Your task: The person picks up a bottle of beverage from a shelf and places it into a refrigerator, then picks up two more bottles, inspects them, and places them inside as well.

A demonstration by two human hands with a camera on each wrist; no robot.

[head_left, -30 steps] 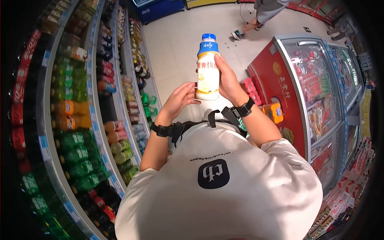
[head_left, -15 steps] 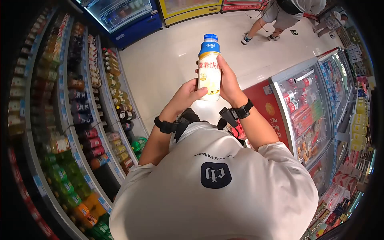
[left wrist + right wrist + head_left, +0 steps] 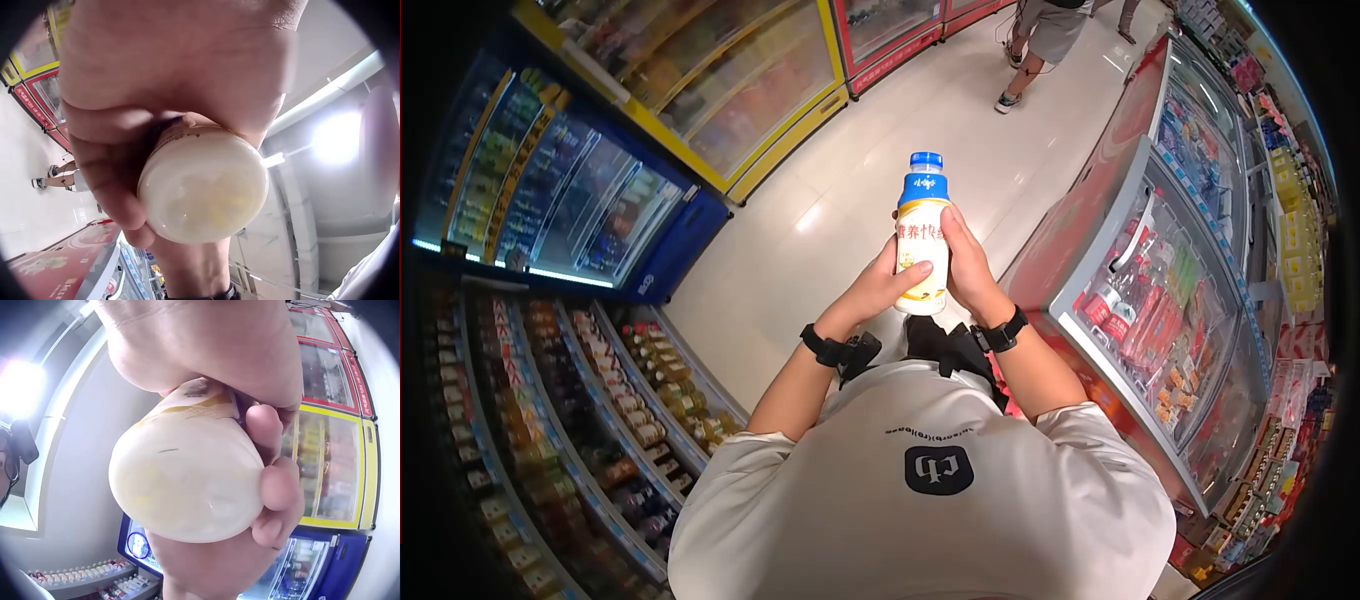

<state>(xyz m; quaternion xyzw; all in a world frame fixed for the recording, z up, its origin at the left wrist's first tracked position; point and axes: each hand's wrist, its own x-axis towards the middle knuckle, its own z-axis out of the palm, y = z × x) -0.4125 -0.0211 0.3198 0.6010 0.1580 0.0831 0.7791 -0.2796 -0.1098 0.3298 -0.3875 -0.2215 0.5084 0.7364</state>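
A white bottle with a blue cap and blue neck band [image 3: 923, 240] stands upright between both hands in the head view. The left hand [image 3: 878, 290] grips its lower left side, thumb across the label. Along the right side, the right hand [image 3: 968, 262] holds it, thumb near the blue band. The left wrist view shows the pale bottle base [image 3: 203, 184] below the left palm [image 3: 169, 69], with fingers curled beside it. In the right wrist view the base [image 3: 187, 478] sits against the right hand [image 3: 206, 344]; several fingertips touch its side.
Drink shelves [image 3: 590, 420] line the lower left. A blue cooler [image 3: 690, 235] and a yellow-framed cooler [image 3: 785, 140] stand at the upper left, a chest freezer [image 3: 1090, 235] at the right. Another person's legs [image 3: 1028, 70] are on the pale floor [image 3: 800, 215] ahead.
The head view has swung towards the coolers, and the freezer fills more of the right side. The left hand, loose beside the bottle earlier, now grips it. The bottle appears lower in view.
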